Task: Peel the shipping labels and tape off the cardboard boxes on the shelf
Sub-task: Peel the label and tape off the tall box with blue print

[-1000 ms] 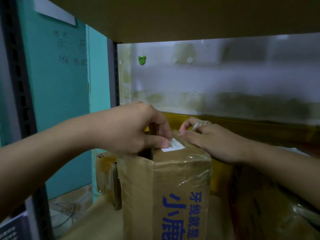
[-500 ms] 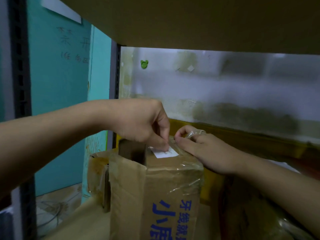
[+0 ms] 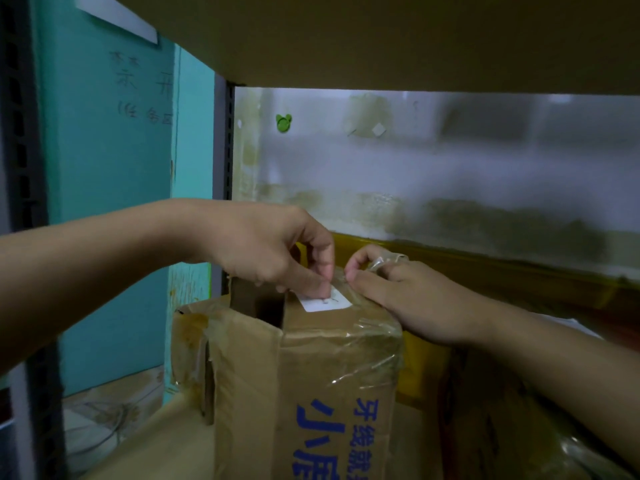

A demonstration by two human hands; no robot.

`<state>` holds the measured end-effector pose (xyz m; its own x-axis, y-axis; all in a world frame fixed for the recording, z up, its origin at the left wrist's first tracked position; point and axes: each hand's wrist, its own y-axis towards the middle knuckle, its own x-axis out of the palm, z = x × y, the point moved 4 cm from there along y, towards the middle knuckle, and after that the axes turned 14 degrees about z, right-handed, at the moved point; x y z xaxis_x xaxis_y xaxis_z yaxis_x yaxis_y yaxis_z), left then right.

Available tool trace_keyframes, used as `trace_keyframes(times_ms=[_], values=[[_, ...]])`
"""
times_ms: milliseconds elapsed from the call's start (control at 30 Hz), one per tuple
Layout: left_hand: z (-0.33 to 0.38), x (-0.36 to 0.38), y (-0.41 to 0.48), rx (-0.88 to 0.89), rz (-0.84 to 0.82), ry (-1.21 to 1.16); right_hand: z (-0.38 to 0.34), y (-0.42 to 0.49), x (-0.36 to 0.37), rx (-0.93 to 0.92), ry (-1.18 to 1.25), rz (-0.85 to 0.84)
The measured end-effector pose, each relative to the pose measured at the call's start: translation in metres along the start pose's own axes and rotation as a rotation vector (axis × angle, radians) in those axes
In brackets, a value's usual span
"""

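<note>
On top of the upright cardboard box (image 3: pixel 311 375), which stands on the shelf (image 3: pixel 156 445) directly ahead and a little below both hands, lies the small white label (image 3: pixel 332 303). Its long axis runs left to right across the box's top face, tilted slightly so that its right end sits farther back. Clear tape (image 3: pixel 363 344) wraps the box's upper part and wrinkles down over the front edge.

The left hand (image 3: pixel 270 247) is the nearer one. It reaches in from the left with the wrist raised and the knuckles up, and its thumb and forefinger curl down to pinch at the label's far left edge. Whether that edge has actually lifted is hard to tell in this dim view.

The right hand (image 3: pixel 415 299) comes in from the right and lies low on the box top, just beside the label's far right corner. Its forefinger and thumb are closed on a crumpled strip of the tape.

Judging by this, the peel should travel along the long axis, left to right, towards the right hand, which steadies the box
</note>
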<state>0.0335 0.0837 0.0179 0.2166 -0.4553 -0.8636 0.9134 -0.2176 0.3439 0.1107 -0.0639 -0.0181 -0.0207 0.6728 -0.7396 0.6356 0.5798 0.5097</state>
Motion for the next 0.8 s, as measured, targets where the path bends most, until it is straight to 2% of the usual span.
trace_keyframes(times_ms=[200,367,467,567,633,800], values=[[-0.007,0.001,-0.009,-0.016,0.131,0.175,-0.006,-0.003,-0.001,0.016,0.001,0.0],[-0.011,0.006,-0.02,-0.012,0.27,0.2,-0.008,-0.005,-0.003,0.002,-0.075,0.025],[-0.009,0.006,-0.022,-0.004,0.275,0.223,-0.008,-0.004,-0.007,-0.044,-0.089,0.103],[-0.004,0.003,-0.021,-0.014,0.248,0.266,-0.02,-0.005,-0.012,-0.249,-0.092,0.176],[-0.002,0.002,-0.019,-0.011,0.242,0.305,-0.027,-0.005,-0.012,-0.338,-0.082,0.157],[-0.003,0.005,-0.015,-0.018,0.244,0.339,-0.027,-0.004,-0.01,-0.27,-0.02,0.054]])
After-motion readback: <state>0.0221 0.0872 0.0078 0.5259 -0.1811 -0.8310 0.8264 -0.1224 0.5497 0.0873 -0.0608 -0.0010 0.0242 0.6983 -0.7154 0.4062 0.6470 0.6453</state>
